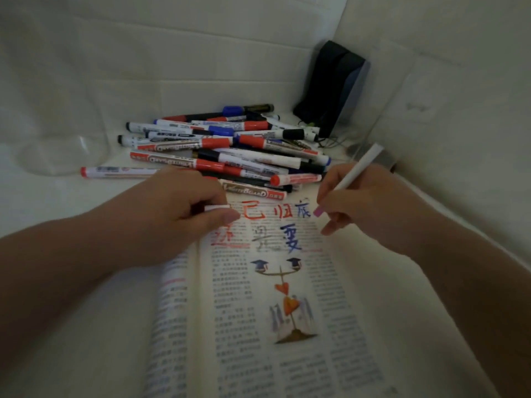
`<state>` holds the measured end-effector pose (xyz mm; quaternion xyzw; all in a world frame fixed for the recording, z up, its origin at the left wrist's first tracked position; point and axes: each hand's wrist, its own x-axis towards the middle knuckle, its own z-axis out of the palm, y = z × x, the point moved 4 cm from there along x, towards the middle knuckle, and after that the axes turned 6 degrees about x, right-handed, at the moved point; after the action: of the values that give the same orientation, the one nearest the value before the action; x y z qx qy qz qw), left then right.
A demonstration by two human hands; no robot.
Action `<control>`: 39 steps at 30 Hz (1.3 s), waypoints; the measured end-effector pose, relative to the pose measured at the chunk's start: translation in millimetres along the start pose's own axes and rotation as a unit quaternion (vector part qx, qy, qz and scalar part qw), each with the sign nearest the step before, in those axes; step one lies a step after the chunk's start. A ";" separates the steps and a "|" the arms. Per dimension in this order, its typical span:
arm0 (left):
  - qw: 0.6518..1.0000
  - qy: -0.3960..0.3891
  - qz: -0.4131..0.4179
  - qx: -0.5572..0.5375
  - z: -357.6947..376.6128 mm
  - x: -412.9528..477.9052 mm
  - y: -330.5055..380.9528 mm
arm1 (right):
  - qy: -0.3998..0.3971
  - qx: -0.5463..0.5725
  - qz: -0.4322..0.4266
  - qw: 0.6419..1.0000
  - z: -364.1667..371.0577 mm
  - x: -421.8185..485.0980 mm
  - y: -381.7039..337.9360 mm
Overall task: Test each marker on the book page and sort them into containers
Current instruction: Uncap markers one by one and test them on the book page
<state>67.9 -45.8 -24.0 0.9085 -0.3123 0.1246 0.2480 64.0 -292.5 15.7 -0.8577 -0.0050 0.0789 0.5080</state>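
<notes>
An open book (281,311) lies in front of me, its right page marked near the top with red, blue and grey handwritten characters. My right hand (370,202) grips a white marker (359,166) like a pen, its lower end hidden by my fingers at the page's top right corner. My left hand (184,202) rests on the top left of the page and pinches a small white piece (217,208), apparently a cap. A pile of whiteboard markers (230,147) with red, blue and black caps lies just beyond the book.
A clear plastic container (63,156) stands at the left of the pile. A dark mesh holder (333,87) stands in the back right corner. White padded walls close in behind and on the right.
</notes>
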 end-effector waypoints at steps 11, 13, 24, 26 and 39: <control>0.999 -0.031 0.020 0.016 3.2 1.5 2.7 | 0.025 0.021 -0.049 0.998 -3.2 -8.6 29.7; 0.999 -0.033 0.021 0.020 3.4 1.4 2.7 | 0.006 -0.015 -0.047 0.999 0.2 -8.6 29.9; 0.999 -0.040 0.020 0.018 4.3 2.7 2.5 | 0.022 0.003 -0.030 0.999 -7.6 -4.2 36.2; 0.999 -0.040 0.022 0.020 4.1 3.1 2.5 | -0.001 0.015 -0.037 0.999 -6.1 -5.7 35.8; 0.999 -0.034 0.014 0.029 1.9 1.9 6.2 | 0.035 0.051 -0.066 0.996 -2.5 -7.3 34.9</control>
<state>65.6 -51.9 -22.6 0.9148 -0.3292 0.1058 0.2087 54.6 -312.2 -12.7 -0.8307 -0.0396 0.0155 0.5551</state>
